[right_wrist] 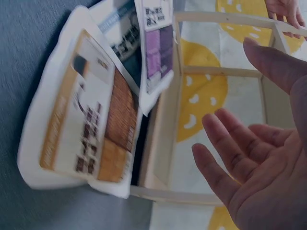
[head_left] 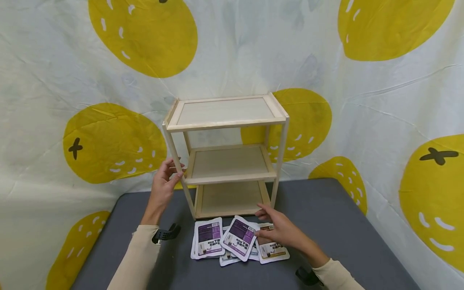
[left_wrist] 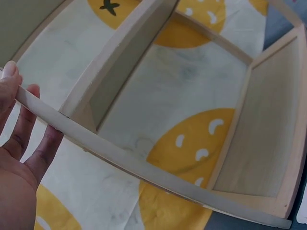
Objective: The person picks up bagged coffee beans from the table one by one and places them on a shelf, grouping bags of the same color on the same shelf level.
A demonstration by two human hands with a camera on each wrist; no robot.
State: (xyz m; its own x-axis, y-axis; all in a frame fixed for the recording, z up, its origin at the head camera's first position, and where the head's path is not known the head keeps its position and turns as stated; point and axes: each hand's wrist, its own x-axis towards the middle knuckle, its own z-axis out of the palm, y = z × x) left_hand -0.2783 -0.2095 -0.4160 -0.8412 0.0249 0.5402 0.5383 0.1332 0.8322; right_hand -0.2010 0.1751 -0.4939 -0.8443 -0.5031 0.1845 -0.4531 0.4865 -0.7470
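A three-tier wooden shelf [head_left: 232,178] stands upright on the grey table. My left hand [head_left: 164,187] holds its front left post [left_wrist: 120,153] at the middle tier, the thumb on one side and fingers behind. In front of the shelf lie several flat white-edged packets: a purple one [head_left: 209,237] on a stack at left, a tilted purple one [head_left: 239,237] in the middle and a brown one [head_left: 272,249] at right. Over the brown packet hovers my right hand [head_left: 280,227], fingers apart and holding nothing. A teal packet [right_wrist: 120,33] lies partly hidden beneath the tilted one.
The grey tabletop [head_left: 337,233] reaches out on both sides of the shelf. Behind it hangs a pale cloth [head_left: 224,48] printed with big yellow fruit. A dark band [head_left: 168,233] sits on the left wrist and another [head_left: 307,277] on the right.
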